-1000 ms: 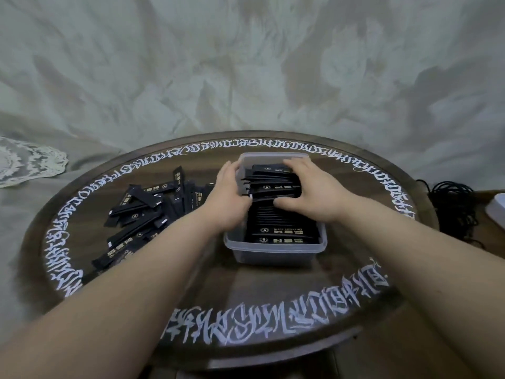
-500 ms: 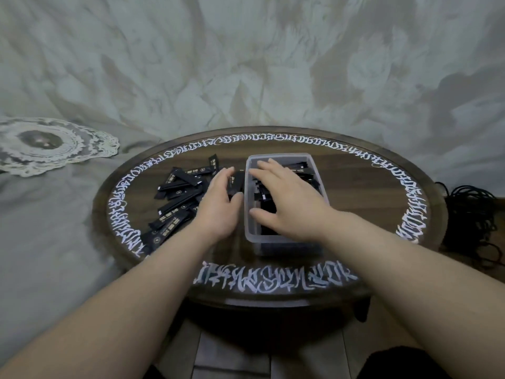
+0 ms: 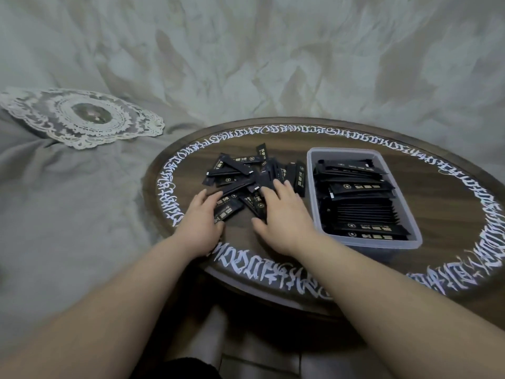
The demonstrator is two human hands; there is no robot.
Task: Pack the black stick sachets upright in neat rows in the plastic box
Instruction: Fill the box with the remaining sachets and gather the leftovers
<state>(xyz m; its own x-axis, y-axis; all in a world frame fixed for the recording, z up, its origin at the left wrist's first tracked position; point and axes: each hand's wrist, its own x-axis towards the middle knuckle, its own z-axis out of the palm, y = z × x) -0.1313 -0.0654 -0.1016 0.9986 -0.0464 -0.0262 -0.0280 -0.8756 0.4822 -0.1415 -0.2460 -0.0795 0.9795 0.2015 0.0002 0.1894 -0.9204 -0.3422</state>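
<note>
Both hands, L (image 3: 202, 222) & R (image 3: 284, 214), have moved from the clear plastic box (image 3: 311, 192) to the loose black stick sachets (image 3: 240, 181) on the round wooden tabletop (image 3: 442, 203), grip open, flat, nothing held; next batch pickup pending.

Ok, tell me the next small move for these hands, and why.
Probably close both hands on a few loose sachets and gather them. The left hand and right hand lie open on the pile, holding nothing, and the box beside it looks partly packed.
</note>
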